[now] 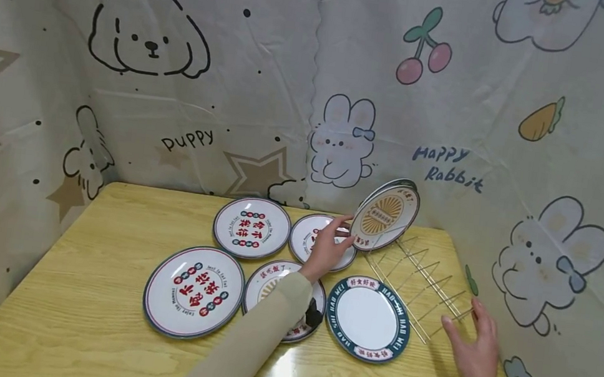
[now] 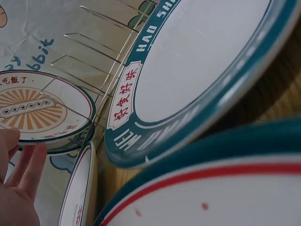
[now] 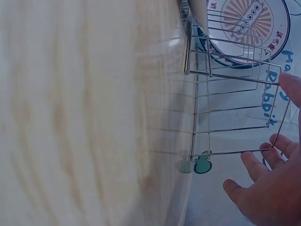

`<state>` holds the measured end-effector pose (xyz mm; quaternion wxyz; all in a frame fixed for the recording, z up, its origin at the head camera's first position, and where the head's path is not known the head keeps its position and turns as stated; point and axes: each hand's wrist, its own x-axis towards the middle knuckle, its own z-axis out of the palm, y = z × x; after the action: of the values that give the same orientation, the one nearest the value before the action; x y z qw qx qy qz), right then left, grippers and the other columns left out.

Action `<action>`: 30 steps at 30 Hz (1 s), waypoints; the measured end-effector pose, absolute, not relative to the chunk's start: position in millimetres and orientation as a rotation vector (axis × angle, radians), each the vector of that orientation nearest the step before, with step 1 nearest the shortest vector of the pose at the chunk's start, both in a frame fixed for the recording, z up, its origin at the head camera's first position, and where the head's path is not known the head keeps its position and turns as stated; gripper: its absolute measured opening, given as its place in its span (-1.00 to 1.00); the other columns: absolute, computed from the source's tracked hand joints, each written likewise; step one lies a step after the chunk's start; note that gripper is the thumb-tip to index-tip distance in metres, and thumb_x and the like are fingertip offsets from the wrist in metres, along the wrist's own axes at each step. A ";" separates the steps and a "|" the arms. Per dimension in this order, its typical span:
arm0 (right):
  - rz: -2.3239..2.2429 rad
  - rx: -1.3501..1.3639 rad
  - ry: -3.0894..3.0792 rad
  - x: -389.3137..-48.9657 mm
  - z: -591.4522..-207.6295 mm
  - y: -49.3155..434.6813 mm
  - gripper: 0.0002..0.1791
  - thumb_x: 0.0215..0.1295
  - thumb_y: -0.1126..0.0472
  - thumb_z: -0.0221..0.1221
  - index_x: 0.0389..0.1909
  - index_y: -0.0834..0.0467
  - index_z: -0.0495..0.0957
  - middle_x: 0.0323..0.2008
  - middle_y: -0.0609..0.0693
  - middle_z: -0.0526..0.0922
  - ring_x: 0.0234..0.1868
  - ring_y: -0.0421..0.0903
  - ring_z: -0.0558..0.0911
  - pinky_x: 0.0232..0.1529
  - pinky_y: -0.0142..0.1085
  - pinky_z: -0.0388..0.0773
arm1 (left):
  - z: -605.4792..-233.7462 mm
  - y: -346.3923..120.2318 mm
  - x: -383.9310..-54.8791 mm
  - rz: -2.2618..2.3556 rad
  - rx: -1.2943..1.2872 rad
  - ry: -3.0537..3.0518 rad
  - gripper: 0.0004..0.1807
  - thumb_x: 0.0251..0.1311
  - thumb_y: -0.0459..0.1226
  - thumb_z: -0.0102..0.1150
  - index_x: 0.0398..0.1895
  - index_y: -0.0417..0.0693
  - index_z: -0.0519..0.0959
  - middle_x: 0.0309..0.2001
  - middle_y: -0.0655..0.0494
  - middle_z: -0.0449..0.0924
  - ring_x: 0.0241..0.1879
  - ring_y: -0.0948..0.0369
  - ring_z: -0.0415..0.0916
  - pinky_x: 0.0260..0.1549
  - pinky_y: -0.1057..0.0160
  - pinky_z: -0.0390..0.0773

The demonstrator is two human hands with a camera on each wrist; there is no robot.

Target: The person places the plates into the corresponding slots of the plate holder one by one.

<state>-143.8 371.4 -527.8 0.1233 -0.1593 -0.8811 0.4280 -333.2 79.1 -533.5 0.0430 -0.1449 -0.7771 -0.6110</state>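
Note:
My left hand (image 1: 325, 251) is at the left rim of a plate (image 1: 386, 214) with an orange sunburst print, pinching its edge between thumb and fingers. This plate stands tilted at the far end of a gold wire plate rack (image 1: 426, 279), and another rim shows just behind it. My right hand (image 1: 477, 348) holds the near end of the rack, with the thumb at one corner of the end wire and the fingers (image 3: 254, 165) at the other. A green-rimmed plate (image 1: 367, 319) lies flat beside the rack.
Left of the rack, several more plates lie on the wooden table (image 1: 91, 288): a large red-lettered one (image 1: 193, 291), another behind it (image 1: 252, 227), a smaller one (image 1: 301, 239), and a sunburst plate (image 1: 259, 284) partly under my left sleeve. Patterned cloth (image 1: 198, 157) borders the table's back and right.

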 end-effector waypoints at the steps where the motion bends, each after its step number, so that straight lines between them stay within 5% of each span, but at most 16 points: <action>1: 1.245 -0.467 -2.568 -143.6 -528.0 370.9 -0.03 0.47 -0.12 0.22 0.69 0.01 -0.11 0.64 0.27 -0.08 0.59 0.39 0.09 0.52 0.43 0.04 | -533.0 80.1 -332.5 -1.867 -0.435 -2.371 -0.44 0.41 -0.32 0.26 0.42 0.21 0.43 0.18 0.12 0.62 0.14 0.18 0.63 0.04 0.33 0.71; 8: 1.239 -0.464 -2.569 -143.1 -528.9 371.5 -0.03 0.47 -0.13 0.22 0.69 0.00 -0.11 0.64 0.26 -0.08 0.59 0.38 0.10 0.52 0.43 0.04 | -529.0 90.5 -329.5 -1.848 -0.427 -2.335 -0.64 0.41 -0.35 0.24 0.22 0.05 0.54 0.11 0.09 0.65 0.08 0.17 0.64 0.05 0.34 0.69; 30: 1.235 -0.461 -2.578 -143.2 -524.5 370.0 -0.03 0.47 -0.14 0.20 0.69 -0.03 -0.13 0.65 0.25 -0.07 0.58 0.39 0.10 0.51 0.45 0.03 | -530.2 87.1 -322.6 -1.861 -0.455 -2.397 -0.62 0.44 -0.29 0.24 0.27 0.12 0.52 0.10 0.16 0.64 0.09 0.22 0.62 0.05 0.33 0.69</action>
<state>-143.2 370.0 -524.5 0.1225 -0.1580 -0.8836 0.4233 -322.6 87.1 -530.2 0.0367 -0.1483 -0.7806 -0.6061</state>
